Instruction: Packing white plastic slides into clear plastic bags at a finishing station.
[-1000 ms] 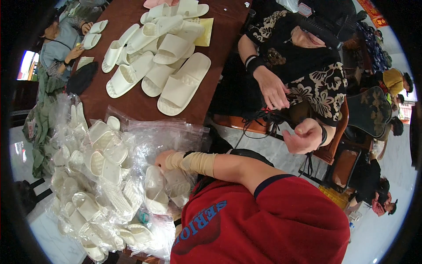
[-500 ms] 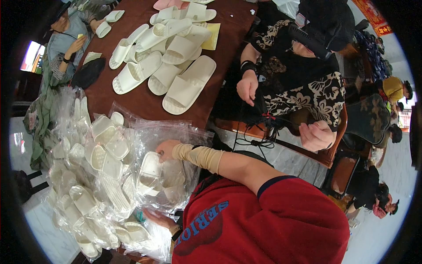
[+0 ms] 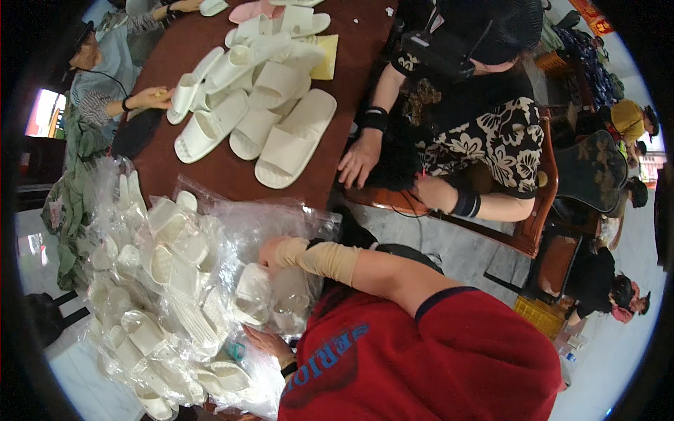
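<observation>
The right hand (image 3: 272, 254), below a beige sleeve (image 3: 319, 259), rests at the far edge of a bagged slipper pair (image 3: 251, 295); plastic glare hides its fingertips, so I cannot tell whether it grips. The left hand (image 3: 267, 342), with a dark wristband (image 3: 288, 368), is at the near end of that pair, its fingers outstretched and holding nothing that shows. The pair lies in clear plastic between the 2 hands, at the right side of a heap of bagged white slippers (image 3: 144, 337). Farther off, on a brown cloth (image 3: 158, 172), loose white slippers (image 3: 295, 144) lie beside a yellow sheet (image 3: 326, 63). At far left, a co-worker's hand (image 3: 151, 97) is at a loose slipper; on the right, another person's hand (image 3: 360, 163) lies at the cloth's edge.
</observation>
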Demonstrator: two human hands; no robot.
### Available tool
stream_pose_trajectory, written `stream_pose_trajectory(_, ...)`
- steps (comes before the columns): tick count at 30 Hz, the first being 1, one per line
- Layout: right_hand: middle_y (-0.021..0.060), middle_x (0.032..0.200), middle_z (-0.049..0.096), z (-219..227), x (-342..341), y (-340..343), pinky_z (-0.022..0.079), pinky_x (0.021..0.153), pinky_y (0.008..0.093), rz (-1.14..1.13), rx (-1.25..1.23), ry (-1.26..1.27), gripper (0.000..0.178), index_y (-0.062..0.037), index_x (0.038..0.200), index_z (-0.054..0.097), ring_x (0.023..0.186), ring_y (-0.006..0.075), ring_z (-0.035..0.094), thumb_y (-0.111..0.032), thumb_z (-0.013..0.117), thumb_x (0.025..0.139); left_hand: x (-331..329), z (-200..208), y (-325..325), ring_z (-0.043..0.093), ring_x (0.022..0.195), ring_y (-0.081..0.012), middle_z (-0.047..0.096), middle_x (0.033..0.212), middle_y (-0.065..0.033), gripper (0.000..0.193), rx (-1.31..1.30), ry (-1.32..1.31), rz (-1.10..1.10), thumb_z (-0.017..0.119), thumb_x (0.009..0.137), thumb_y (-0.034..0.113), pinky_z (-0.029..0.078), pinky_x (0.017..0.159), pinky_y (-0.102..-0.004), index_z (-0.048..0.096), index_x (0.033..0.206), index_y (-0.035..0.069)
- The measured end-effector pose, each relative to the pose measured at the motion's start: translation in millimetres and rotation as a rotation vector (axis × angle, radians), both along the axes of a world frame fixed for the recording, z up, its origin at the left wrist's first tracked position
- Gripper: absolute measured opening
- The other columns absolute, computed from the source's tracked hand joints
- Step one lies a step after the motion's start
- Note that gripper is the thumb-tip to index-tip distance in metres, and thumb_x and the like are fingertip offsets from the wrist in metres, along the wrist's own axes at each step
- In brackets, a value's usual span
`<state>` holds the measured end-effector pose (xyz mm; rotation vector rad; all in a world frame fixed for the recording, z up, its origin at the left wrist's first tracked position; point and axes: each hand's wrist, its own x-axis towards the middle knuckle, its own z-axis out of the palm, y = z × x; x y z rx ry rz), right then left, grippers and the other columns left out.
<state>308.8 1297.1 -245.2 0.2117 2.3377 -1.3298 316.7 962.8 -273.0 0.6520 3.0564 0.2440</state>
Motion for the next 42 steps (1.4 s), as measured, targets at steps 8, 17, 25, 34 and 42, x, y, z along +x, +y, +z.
stream_pose_trajectory(8,0.0125,0.092,0.069,36.4,19.8,-20.7,0.053,0.071,0.0422,0.097,0.368,-0.010,0.026,-0.0147,0.096,0.067,0.088,0.0326,0.066,-0.023,0.067,0.072,13.6,13.7,2.3,0.031,0.134,-0.0342,0.032,0.146,-0.0157,0.058,0.052,-0.027,0.004,0.038,0.095,0.036,0.021,0.110,-0.0477,0.029,0.143,0.004)
stream_pose_trajectory(17,0.0115,0.085,0.069,73.4,11.2,-16.3,0.053,0.069,0.0428,0.283,0.350,0.048,0.021,-0.0114,0.094,0.067,0.082,0.0328,0.067,-0.021,0.058,0.079,19.0,9.6,-1.4,0.026,0.137,-0.0328,0.031,0.147,-0.0155,0.063,0.070,0.021,0.040,0.046,0.082,0.009,0.019,0.111,-0.0482,0.027,0.142,0.002)
stream_pose_trajectory(25,0.0219,0.100,0.064,71.2,12.7,-10.6,0.047,0.082,0.0463,0.093,0.238,0.074,0.049,-0.0063,0.114,0.054,0.092,0.0404,0.061,-0.036,0.066,0.077,22.2,25.4,29.9,0.021,0.141,-0.0241,0.029,0.150,-0.0079,0.062,0.065,-0.009,0.216,0.042,0.082,0.007,0.012,0.112,-0.0498,0.031,0.143,0.008)
stream_pose_trajectory(34,0.0203,0.094,0.065,91.0,10.6,-21.4,0.047,0.077,0.0458,0.135,0.344,0.025,0.057,-0.0085,0.119,0.049,0.087,0.0399,0.062,-0.043,0.066,0.078,22.9,34.7,14.5,0.023,0.140,-0.0252,0.031,0.149,-0.0063,0.056,0.070,0.007,0.278,0.045,0.088,0.016,0.012,0.112,-0.0512,0.033,0.142,0.011)
stream_pose_trajectory(42,0.0197,0.090,0.065,66.9,-6.2,-20.9,0.048,0.075,0.0435,-0.209,0.051,0.159,0.047,-0.0067,0.108,0.060,0.084,0.0385,0.062,-0.042,0.065,0.079,22.1,30.4,23.4,0.022,0.140,-0.0254,0.029,0.150,-0.0070,0.056,0.054,-0.015,0.256,0.044,0.089,0.020,0.011,0.112,-0.0518,0.032,0.142,0.009)
